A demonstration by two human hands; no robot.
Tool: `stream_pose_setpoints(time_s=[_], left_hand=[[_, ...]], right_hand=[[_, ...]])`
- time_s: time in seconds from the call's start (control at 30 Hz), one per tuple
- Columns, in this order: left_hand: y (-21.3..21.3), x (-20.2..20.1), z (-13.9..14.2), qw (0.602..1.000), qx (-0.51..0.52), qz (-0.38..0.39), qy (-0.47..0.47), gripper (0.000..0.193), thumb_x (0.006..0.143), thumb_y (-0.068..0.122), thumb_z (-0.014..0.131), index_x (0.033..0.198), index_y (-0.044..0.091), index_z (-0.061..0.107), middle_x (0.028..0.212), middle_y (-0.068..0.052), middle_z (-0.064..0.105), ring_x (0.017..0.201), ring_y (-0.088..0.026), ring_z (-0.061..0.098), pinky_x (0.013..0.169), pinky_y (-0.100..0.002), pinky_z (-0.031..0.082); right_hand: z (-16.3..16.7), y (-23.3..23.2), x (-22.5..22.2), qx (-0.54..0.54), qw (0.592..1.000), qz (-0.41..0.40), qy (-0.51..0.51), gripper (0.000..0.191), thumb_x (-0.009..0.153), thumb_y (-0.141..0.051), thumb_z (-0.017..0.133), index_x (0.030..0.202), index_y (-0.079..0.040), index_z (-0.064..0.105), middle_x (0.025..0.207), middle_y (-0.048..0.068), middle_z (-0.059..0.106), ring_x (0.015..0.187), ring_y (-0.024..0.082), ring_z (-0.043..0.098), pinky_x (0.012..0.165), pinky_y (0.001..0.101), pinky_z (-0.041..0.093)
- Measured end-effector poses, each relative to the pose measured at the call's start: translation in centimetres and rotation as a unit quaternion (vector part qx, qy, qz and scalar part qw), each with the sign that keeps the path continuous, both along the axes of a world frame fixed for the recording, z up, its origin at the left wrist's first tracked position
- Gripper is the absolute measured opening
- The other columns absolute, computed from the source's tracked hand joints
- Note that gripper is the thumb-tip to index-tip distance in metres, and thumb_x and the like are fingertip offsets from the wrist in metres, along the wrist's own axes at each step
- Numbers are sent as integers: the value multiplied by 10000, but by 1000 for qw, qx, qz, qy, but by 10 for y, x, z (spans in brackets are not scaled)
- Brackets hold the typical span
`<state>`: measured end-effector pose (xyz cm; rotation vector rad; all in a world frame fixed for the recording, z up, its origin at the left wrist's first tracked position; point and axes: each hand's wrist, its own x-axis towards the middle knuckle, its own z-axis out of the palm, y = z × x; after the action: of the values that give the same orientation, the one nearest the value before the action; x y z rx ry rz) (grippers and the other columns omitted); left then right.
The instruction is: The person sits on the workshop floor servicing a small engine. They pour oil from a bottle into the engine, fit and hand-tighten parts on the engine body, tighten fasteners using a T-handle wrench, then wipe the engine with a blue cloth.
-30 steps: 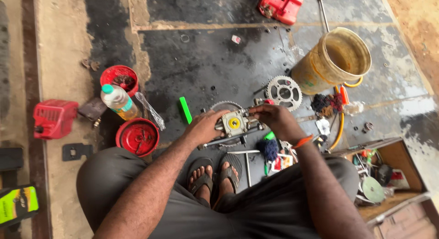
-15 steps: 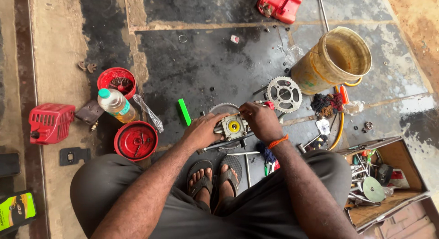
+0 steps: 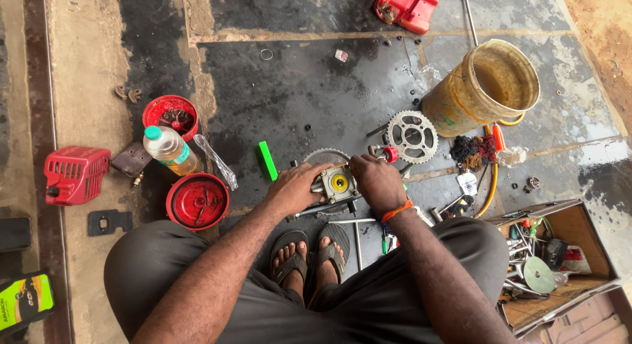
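Note:
A small grey engine part with a yellow round centre point(image 3: 339, 183) lies on the dark oily floor in front of my feet. My left hand point(image 3: 293, 188) grips its left side. My right hand point(image 3: 376, 181) is closed over its right side, an orange band on the wrist. A toothed ring point(image 3: 327, 154) lies just behind the part, and a steel sprocket point(image 3: 412, 136) sits to the right of it. A green flat piece point(image 3: 266, 161) lies left of my left hand.
A yellow bucket point(image 3: 488, 87) stands at the right. Two red tubs point(image 3: 197, 200) point(image 3: 170, 115), a plastic bottle point(image 3: 170, 150) and a red engine cover point(image 3: 76, 175) are at the left. A wooden toolbox point(image 3: 559, 265) sits by my right knee. Loose screws and tools lie scattered.
My right hand has drawn back from the sprocket side onto the engine part. The left hand keeps its hold. The view has shifted slightly.

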<state>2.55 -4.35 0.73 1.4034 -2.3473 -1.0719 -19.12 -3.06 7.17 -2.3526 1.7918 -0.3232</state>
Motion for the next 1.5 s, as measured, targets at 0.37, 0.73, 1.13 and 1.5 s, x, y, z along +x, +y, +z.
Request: stream_pose_setpoints(time_s=[0.37, 0.73, 1.13, 1.5], left_hand=[[0, 1, -1, 1000, 2, 2, 0, 797, 818, 272, 832, 1503, 338, 429, 1268, -38, 634, 1226, -241, 613, 1044, -463, 473], [0, 1, -3, 1000, -3, -3, -10, 810, 816, 294, 835, 1510, 337, 419, 1267, -50, 632, 1223, -249, 616, 1047, -456, 475], [-3, 2, 4, 999, 24, -26, -23, 1053, 626, 530, 917, 1521, 329, 399, 1445, -87, 533, 1362, -307, 481, 1167, -504, 327], [-2, -3, 10, 999, -30, -33, -27, 1150, 600, 705, 885, 1502, 166, 418, 1463, -129, 523, 1401, -326, 449, 1239, -556, 191]], right_hand=[[8, -2, -2, 64, 986, -66, -142, 170, 918, -121, 699, 1083, -87, 723, 984, 92, 775, 873, 234, 773, 755, 357, 603], [2, 4, 10, 0, 1000, 24, 20, 175, 960, -201, 649, 1095, -109, 713, 1022, 92, 737, 885, 305, 721, 746, 437, 579], [2, 2, 14, 25, 998, -24, 61, 227, 973, -300, 646, 1037, -84, 675, 998, 99, 732, 856, 302, 729, 714, 441, 579], [-13, 1, 21, -8, 994, -26, 103, 284, 1046, -346, 545, 1061, -74, 626, 914, 133, 721, 847, 327, 718, 699, 463, 569]])
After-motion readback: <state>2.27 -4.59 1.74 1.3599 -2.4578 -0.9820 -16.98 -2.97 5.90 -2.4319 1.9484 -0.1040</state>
